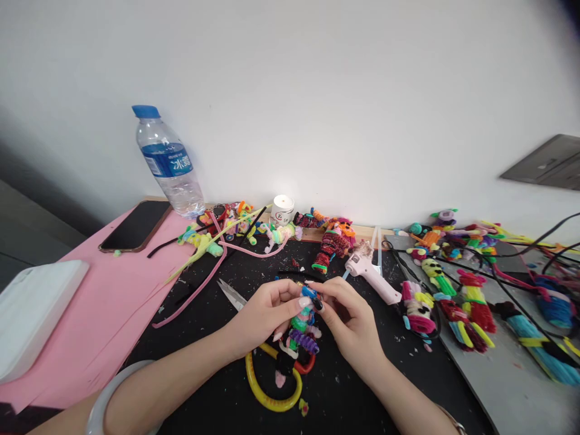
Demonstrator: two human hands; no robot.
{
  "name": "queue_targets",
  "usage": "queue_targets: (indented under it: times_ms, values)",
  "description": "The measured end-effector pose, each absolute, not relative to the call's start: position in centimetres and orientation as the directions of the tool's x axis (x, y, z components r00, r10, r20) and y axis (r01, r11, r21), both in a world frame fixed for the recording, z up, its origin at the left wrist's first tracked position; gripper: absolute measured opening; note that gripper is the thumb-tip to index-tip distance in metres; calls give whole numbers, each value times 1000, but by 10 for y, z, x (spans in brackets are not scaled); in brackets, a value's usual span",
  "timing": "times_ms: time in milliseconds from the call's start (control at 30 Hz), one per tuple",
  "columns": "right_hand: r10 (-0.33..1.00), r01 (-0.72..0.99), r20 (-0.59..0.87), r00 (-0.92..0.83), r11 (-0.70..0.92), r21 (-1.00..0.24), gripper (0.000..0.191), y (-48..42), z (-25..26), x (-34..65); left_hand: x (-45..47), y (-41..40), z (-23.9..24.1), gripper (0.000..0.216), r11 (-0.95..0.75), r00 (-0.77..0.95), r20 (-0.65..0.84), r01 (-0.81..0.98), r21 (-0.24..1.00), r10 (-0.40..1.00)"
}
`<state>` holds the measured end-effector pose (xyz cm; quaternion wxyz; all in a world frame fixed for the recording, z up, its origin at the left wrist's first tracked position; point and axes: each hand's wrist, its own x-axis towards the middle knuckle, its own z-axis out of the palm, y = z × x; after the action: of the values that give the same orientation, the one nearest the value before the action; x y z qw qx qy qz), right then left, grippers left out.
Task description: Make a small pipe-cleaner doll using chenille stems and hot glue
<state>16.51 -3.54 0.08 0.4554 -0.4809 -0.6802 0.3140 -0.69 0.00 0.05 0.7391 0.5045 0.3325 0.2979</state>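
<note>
Pipe-cleaner figure (302,335), held over the middle of the black counter (212,393). The left hand (267,311) and right hand (348,320) each pinched its blue upper end, fingertips nearly meeting. Its long axis ran away from the person, blue end toward the wall, lower end hanging over a yellow loop (267,396). Scissors (231,293) and glue gun (369,273) lay just beyond. Bare counter lay near-left, up to the pink sheet (104,320); a grey board (502,386) of figures crowded the right.

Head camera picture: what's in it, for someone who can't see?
Left hand and right hand pinch a multicoloured pipe-cleaner figure over a black mat. A pink glue gun lies beside them, a clear blue-capped bottle far left.
</note>
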Motion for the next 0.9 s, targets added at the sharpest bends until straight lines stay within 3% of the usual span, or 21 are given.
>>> queue_targets:
  times_ms: [900]
  values:
    - [942,416,318,-103,331,-847,21,-37,0,164,-8,-2,3,30,270,593,-176,-73,960,786]
